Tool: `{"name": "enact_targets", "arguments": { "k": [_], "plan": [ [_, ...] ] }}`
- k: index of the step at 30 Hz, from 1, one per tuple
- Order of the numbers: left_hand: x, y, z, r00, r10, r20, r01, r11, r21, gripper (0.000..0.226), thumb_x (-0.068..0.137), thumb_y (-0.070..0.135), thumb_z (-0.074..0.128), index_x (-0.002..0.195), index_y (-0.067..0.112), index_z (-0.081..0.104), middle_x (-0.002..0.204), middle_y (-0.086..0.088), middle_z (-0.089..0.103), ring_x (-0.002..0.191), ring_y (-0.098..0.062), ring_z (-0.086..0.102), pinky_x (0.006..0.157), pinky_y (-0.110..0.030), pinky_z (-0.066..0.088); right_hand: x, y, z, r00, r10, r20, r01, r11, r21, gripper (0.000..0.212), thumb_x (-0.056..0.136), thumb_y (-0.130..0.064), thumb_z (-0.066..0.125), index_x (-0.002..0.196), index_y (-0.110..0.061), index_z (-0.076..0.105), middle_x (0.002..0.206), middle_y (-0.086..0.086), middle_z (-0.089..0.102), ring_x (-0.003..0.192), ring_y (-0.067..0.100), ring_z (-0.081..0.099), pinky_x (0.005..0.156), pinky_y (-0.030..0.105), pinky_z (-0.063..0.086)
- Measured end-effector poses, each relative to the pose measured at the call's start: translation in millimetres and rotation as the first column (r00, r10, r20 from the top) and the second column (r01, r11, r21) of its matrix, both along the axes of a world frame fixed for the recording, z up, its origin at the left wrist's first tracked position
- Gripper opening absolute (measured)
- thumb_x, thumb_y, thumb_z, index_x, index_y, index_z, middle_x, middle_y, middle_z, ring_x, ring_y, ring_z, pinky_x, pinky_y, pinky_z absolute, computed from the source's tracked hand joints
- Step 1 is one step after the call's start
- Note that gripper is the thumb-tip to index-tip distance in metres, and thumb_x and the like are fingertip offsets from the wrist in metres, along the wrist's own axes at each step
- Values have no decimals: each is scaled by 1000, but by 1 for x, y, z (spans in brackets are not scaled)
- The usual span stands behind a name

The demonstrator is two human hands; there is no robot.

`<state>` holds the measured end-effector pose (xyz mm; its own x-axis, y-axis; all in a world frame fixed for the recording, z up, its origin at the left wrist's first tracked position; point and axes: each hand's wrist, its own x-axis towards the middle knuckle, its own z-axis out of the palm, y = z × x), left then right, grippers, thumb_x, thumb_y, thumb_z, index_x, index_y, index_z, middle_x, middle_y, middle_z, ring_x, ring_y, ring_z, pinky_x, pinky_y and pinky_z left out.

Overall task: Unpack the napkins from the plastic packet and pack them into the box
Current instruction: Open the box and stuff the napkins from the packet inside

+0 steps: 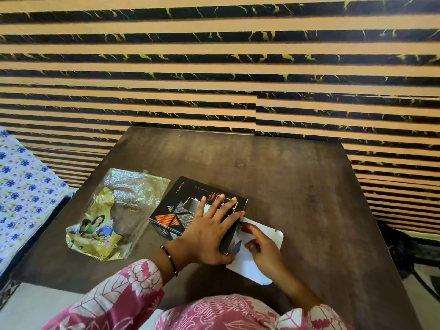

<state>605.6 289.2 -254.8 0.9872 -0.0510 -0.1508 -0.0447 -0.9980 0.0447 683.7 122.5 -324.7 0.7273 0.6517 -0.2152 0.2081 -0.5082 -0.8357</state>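
Observation:
A black box (pixel 177 206) with orange and grey triangles lies on its side on the dark wooden table (pixel 285 177). My left hand (pixel 209 232) lies flat on top of it, fingers spread, holding it down. White napkins (pixel 256 265) stick out of the box's open right end onto the table. My right hand (pixel 263 246) rests on them with fingers curled, index finger at the box's opening. The plastic packet (pixel 112 217), gold and clear with a printed picture, lies crumpled to the left of the box, touched by neither hand.
A striped black and tan wall (pixel 214 67) stands right behind the table. A floral blue and white cloth (pixel 21 194) covers something at the left. The table's right edge runs near a dark patterned floor (pixel 409 253).

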Motion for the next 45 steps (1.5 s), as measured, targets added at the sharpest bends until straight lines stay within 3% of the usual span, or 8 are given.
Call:
{"name": "enact_targets", "arguments": {
  "k": [9,15,20,23,28,35,38,45],
  "plan": [
    [13,-25,0,983,170,-62,-170,985,14,80,78,56,47,142,40,2,157,-3,-14,142,-34,-20,106,-70,-5,-5,-3,-2,984,129,125,-124,991,-47,43,93,-1,44,133,-17,45,133,-3,51,122,15,50,95,-1,28],
    [18,-35,-4,963,270,6,-269,962,-40,71,79,46,45,141,40,13,158,-2,-10,143,-32,-18,107,-68,-8,-3,-17,4,874,-312,374,328,944,20,46,84,5,51,127,-13,51,135,7,49,126,25,41,106,28,30],
    [18,-37,-5,951,302,69,-299,953,-51,68,80,46,43,141,41,14,159,-2,-5,144,-31,-13,109,-65,-10,5,-20,2,808,-587,-52,588,808,31,37,95,-8,41,131,-18,44,141,7,42,125,27,45,107,45,39],
    [17,-37,-6,950,302,84,-298,953,-57,67,79,46,42,141,41,15,159,-2,-4,144,-31,-12,109,-64,-10,1,-18,7,808,-587,-51,588,798,130,35,95,-5,39,127,-18,47,138,5,43,124,24,45,106,41,40],
    [16,-36,-9,948,296,116,-288,954,-78,67,75,46,42,139,42,21,159,-2,1,145,-31,-8,110,-62,-9,-5,-10,29,864,-497,76,466,848,251,41,86,15,39,112,-12,57,129,-2,41,108,-1,43,80,-6,31],
    [13,-35,-12,948,285,140,-277,958,-76,63,72,46,44,134,39,36,156,-5,20,144,-34,13,110,-64,6,-14,1,38,919,-394,-3,346,806,480,47,88,-9,54,123,-38,43,135,-8,42,127,1,39,106,17,34],
    [12,-34,-12,951,268,156,-256,962,-90,66,77,49,42,140,39,26,158,-3,12,145,-32,4,112,-60,0,-20,11,31,930,-363,-52,348,829,439,60,81,-37,52,137,-34,30,146,-7,26,135,1,26,108,9,24],
    [8,-32,-12,940,298,168,-274,950,-152,69,85,54,17,148,26,10,159,2,6,146,-24,-4,114,-51,-7,-21,22,26,881,-291,-374,438,800,410,60,96,-4,39,141,-34,16,148,-15,22,126,-11,31,102,8,30]
  ]
}}
